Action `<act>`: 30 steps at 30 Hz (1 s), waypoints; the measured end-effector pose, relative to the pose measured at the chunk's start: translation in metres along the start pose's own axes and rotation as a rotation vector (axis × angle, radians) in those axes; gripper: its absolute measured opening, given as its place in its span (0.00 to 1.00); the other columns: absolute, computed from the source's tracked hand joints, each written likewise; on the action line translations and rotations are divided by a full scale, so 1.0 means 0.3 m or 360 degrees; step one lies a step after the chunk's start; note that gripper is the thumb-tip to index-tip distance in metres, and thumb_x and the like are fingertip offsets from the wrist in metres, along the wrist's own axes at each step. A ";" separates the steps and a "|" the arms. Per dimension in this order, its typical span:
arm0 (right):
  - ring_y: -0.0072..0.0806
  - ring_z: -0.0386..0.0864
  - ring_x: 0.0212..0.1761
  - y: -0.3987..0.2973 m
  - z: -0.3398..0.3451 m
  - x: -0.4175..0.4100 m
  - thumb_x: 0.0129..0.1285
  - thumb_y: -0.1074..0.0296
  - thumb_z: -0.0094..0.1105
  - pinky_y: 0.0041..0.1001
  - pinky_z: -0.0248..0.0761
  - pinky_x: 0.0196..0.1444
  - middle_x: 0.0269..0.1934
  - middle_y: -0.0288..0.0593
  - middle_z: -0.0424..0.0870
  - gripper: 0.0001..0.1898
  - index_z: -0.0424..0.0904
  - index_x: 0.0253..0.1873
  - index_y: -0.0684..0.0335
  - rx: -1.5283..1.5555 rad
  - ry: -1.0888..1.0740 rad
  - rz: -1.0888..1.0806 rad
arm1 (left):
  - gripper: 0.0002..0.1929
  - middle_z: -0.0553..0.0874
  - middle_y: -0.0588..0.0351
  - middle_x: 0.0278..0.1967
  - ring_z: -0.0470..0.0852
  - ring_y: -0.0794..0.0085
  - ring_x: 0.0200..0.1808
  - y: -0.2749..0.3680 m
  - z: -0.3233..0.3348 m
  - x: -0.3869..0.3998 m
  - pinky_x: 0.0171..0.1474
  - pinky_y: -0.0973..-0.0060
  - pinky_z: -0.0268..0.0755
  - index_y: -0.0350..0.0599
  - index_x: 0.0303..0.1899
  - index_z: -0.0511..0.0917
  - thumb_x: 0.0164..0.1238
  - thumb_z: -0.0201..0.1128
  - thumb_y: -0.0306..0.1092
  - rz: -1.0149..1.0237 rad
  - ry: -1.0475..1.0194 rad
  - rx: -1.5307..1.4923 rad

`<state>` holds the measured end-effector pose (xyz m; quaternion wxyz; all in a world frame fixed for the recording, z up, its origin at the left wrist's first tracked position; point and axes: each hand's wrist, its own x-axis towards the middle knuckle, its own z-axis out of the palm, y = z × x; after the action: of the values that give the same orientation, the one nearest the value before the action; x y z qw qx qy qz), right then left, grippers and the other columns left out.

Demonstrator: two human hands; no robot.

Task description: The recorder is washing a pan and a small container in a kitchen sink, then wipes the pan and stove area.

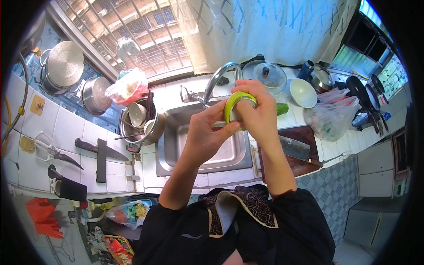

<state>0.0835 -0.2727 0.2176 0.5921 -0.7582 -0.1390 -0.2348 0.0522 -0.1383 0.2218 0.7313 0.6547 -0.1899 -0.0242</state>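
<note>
Both hands hold a round plastic piece with a bright green rim [228, 111], a lid or shallow container, above the sink. My left hand [205, 134] grips its near left side with thumb and fingers. On the far right, my right hand [260, 114] wraps over the rim, a finger or thumb reaching into its pale inside. Below lies the stainless steel sink [170, 142], with the curved chrome faucet [215, 78] behind it. A green vegetable [282, 108], partly hidden by my right hand, lies on the counter. Beside my right forearm, a cleaver [293, 148] rests on a dark wooden cutting board [291, 170].
A pot [158, 127] with bowls and chopsticks stands left of the sink. A kitchen knife [112, 153] and kitchen scissors [49, 149] hang on the tiled wall. At the right are a white bowl [303, 93], plastic bags [333, 116] and a frying pan [357, 89]. A glass lid [270, 74] sits behind.
</note>
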 end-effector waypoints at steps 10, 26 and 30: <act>0.32 0.73 0.46 0.026 -0.009 0.019 0.48 0.74 0.41 0.25 0.64 0.50 0.43 0.49 0.75 0.16 0.77 0.39 0.72 0.0615 -0.0269 0.0359 | 0.23 0.79 0.56 0.41 0.76 0.80 0.38 -0.017 -0.047 0.005 0.42 0.83 0.70 0.30 0.53 0.68 0.56 0.62 0.27 -0.0214 -0.0036 -0.0204; 0.34 0.67 0.55 0.124 0.018 0.074 0.48 0.64 0.36 0.27 0.56 0.59 0.53 0.52 0.71 0.26 0.73 0.49 0.76 0.0987 -0.0445 0.0449 | 0.27 0.79 0.51 0.44 0.77 0.75 0.44 -0.076 -0.101 0.063 0.44 0.81 0.72 0.29 0.54 0.66 0.54 0.65 0.31 -0.0197 -0.0004 -0.0220; 0.33 0.65 0.56 0.140 0.037 0.087 0.48 0.68 0.35 0.28 0.55 0.59 0.50 0.50 0.72 0.24 0.75 0.46 0.76 0.1131 -0.0417 0.0395 | 0.26 0.77 0.51 0.47 0.74 0.75 0.50 -0.085 -0.109 0.081 0.50 0.78 0.68 0.30 0.54 0.67 0.52 0.65 0.28 -0.0207 0.0026 -0.0174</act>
<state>0.1283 -0.2748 0.1940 0.8187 -0.5407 -0.1934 0.0001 0.0904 -0.1178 0.2008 0.7643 0.6250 -0.1393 -0.0768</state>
